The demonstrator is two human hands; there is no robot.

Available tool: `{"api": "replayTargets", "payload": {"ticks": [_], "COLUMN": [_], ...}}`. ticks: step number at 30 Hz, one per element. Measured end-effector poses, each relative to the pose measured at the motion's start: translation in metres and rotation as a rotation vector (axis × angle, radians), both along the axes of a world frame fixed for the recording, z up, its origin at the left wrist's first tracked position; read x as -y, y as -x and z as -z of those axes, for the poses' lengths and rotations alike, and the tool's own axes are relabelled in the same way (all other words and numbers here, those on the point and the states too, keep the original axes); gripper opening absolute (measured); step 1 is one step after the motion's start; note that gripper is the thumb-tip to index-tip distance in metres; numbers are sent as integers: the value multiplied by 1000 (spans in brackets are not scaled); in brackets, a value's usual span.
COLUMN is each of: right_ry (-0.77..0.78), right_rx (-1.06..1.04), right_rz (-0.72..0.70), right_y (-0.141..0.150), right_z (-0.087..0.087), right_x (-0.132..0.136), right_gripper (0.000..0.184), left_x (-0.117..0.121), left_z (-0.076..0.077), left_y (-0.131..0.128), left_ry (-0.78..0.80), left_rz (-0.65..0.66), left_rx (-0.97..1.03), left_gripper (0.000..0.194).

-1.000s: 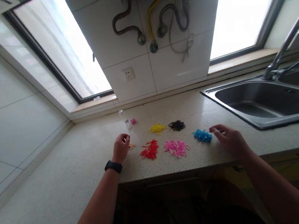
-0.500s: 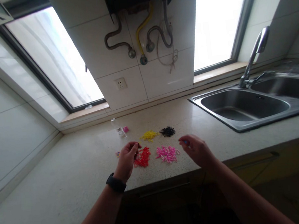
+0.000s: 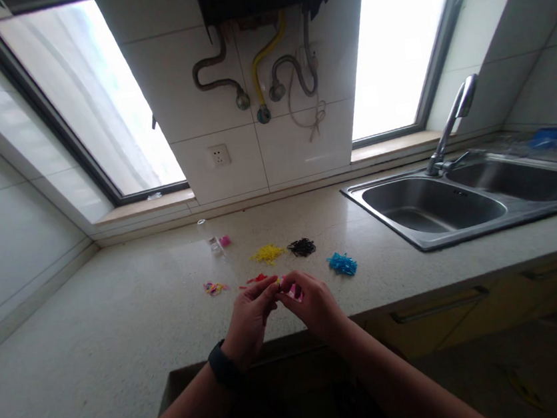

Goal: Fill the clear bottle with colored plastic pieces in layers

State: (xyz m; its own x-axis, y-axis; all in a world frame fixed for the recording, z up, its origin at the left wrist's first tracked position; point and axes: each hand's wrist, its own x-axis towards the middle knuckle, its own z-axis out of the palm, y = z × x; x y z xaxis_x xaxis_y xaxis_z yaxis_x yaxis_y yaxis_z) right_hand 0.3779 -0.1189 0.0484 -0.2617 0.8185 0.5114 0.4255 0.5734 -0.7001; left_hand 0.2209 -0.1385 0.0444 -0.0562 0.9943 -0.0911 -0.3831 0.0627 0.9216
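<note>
My left hand (image 3: 250, 314), with a dark watch on its wrist, and my right hand (image 3: 315, 303) meet over the counter, fingertips pinched together. Between them shows a speck of yellow, apparently small rubber bands (image 3: 278, 281). Beneath and behind the fingers lie a red pile of bands (image 3: 257, 279) and a pink pile of bands (image 3: 296, 292), both mostly hidden. Farther back are a yellow pile (image 3: 267, 254) and a black pile (image 3: 302, 247). A blue pile (image 3: 342, 264) sits right of my right hand. To the left lies a small multicoloured pile (image 3: 215, 288).
A small clear plastic container (image 3: 213, 243) lies behind the piles, beside a pink piece (image 3: 224, 240). The steel double sink (image 3: 416, 241) with its tap (image 3: 450, 124) is set into the counter (image 3: 133, 306) at right. Drawer handles (image 3: 440, 306) line the front.
My right hand has moved left from beside the pink pile to meet my left hand, uncovering the blue pile. The multicoloured pile shows more fully. The view has shifted slightly.
</note>
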Motion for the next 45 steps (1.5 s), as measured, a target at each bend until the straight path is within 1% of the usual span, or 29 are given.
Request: {"api": "replayTargets", "payload": {"ticks": [4,6,9,12,17,20,22,24,27,30,33,35,38,41,45], "right_ry": [-14,-9,11,17,21,52,68,84,110,161,185,176,168,183,227], "right_rx": [1,1,-15,-52,-144,-204,-224,-243,-249,-213,-171,-134,-82,-81,-139], "right_rz": [-9,-13,-19,-26,-17,-18,-5,33,91,100,84,61,15,5,-12], "right_y": [-4,-5,-7,-6,-7,-15,-26,-41,-64,-81,-87,-87,-85,-86,-90], "right_z": [0,-1,-2,-2,-1,-3,-2,4,23,46,58,59,57,55,55], "right_x": [2,3,5,7,9,6,0,-9,-27,-39,-43,-42,-40,-40,-43], "right_gripper": [6,4,5,7,4,7,11,14,16,16,15,13,11,12,15], "left_x": [2,2,4,5,6,8,11,14,17,18,18,18,21,26,33], "left_z": [1,0,-3,-5,-7,-12,-18,-23,-28,-29,-29,-29,-34,-41,-53], "left_y": [-1,-2,-3,-3,-2,-2,-3,-5,-9,-11,-13,-14,-14,-12,-9], "left_ry": [-16,-28,-18,-1,23,51,62,61,48,47,57,59,50,12,-78], "left_rz": [77,89,76,69,56,42,39,50,72,87,92,92,85,89,101], "left_rx": [-13,-6,10,13,18,45,82,119,168,201,214,218,193,100,-58], "left_gripper": [27,23,23,26,31,33,33,32,31,31,29,30,31,32,28]}}
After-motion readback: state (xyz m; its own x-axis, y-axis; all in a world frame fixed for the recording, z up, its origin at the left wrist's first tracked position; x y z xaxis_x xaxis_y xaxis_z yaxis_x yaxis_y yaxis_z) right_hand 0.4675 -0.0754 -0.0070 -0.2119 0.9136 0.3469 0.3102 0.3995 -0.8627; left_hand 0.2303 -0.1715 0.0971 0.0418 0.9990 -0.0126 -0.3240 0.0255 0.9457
